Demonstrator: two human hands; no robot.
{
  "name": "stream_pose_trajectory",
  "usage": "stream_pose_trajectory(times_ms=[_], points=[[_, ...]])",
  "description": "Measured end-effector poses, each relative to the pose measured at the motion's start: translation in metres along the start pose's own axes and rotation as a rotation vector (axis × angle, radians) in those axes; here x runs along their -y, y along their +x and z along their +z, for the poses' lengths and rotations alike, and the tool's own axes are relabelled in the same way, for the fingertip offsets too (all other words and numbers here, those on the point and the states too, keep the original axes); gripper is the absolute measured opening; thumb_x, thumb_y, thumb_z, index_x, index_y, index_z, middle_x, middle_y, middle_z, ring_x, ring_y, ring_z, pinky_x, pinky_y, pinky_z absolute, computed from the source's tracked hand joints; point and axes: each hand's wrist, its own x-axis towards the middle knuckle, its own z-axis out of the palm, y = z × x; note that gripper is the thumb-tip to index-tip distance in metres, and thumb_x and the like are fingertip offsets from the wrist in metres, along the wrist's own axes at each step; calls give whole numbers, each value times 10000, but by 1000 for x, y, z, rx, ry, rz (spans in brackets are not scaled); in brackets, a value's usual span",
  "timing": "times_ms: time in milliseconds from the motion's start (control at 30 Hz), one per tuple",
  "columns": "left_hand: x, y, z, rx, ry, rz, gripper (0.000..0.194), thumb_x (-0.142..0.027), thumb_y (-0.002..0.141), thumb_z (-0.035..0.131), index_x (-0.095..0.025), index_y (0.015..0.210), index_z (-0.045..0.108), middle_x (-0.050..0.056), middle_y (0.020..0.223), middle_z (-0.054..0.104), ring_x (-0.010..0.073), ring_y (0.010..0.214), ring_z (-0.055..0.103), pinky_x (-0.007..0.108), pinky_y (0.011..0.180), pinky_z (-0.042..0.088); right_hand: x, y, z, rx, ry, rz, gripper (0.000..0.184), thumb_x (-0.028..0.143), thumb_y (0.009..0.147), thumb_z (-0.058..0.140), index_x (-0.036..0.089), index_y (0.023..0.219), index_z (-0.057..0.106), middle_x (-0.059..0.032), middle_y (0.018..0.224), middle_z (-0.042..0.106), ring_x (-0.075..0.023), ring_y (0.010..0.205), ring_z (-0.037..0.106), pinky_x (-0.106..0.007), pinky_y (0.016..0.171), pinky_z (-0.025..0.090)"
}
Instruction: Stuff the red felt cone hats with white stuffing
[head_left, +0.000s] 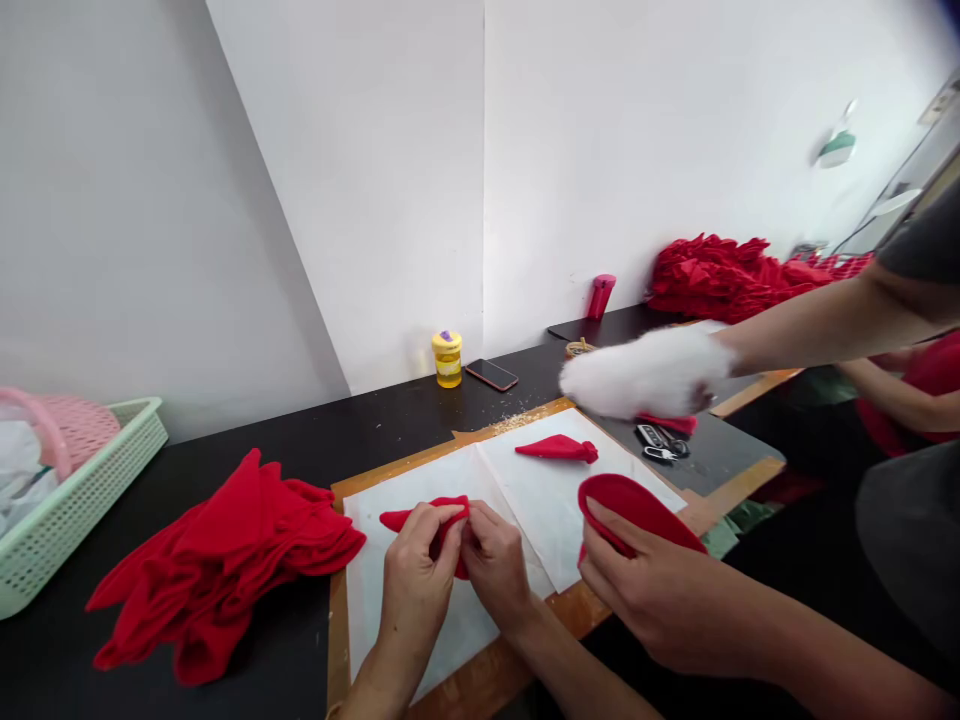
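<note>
My left hand (420,550) pinches the rim of a small red felt cone (409,516), whose pointed end sticks out to the left. On the rim's right side my right hand (495,560) is closed, its fingertips meeting those of my left. Both hands are over the white sheet (390,620). Part of the red cone is hidden behind my fingers. Another red cone (551,450), gathered at its wide end, lies on the sheet beyond my right hand. To the left is a heap of red felt pieces (240,560).
At right a co-worker's hand (652,590) holds an open red cone (637,510); their other hand holds white fluffy stuffing (645,370). A yellow-lidded jar (448,360), a phone (492,375), keys (660,442) and a green basket (82,500) stand around. A red pile (727,275) lies further back.
</note>
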Motion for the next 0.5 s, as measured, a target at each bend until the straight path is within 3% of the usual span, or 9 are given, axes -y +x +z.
stream_pose_trajectory(times_ms=[100,167,267,333,400,500], points=[[-5,0,0,-31,-16,22,214,-354,933,575,-247,949,761,23,919,696,146,863,652,238,783,522,5,-6,-4,9,7,34,172,163,981,494,194,842,590,16,656,606,-117,543,546,-201,511,420],[-11,1,-2,-77,-37,4,233,-387,923,587,-237,913,765,37,921,684,151,848,655,228,737,536,12,-10,-12,69,36,27,177,146,973,483,191,1078,618,21,694,645,-118,547,578,-195,520,454],[-22,3,-8,-119,-69,-43,263,-428,900,606,-219,854,760,61,1014,693,173,913,676,221,722,555,23,-12,-28,262,95,-99,575,115,923,454,193,1490,397,-69,1046,728,-168,807,711,-247,706,579],[-28,2,-12,-77,-79,-74,263,-430,900,603,-221,849,754,52,997,718,171,888,687,215,720,559,27,-11,-34,362,53,-219,686,94,894,415,166,1565,291,-155,1280,658,-230,1032,706,-320,810,605],[-33,0,-16,-13,-63,-85,258,-424,906,593,-230,845,753,28,892,738,156,779,686,206,686,552,26,-9,-34,373,-43,-302,577,90,915,377,139,1487,431,-179,1219,677,-257,982,715,-339,723,615],[-38,-6,-20,67,12,-44,232,-397,911,592,-252,862,767,8,845,761,153,713,698,205,674,552,23,-4,-30,315,-91,-327,350,159,981,365,178,1043,709,-80,800,710,-214,625,673,-298,497,547]])
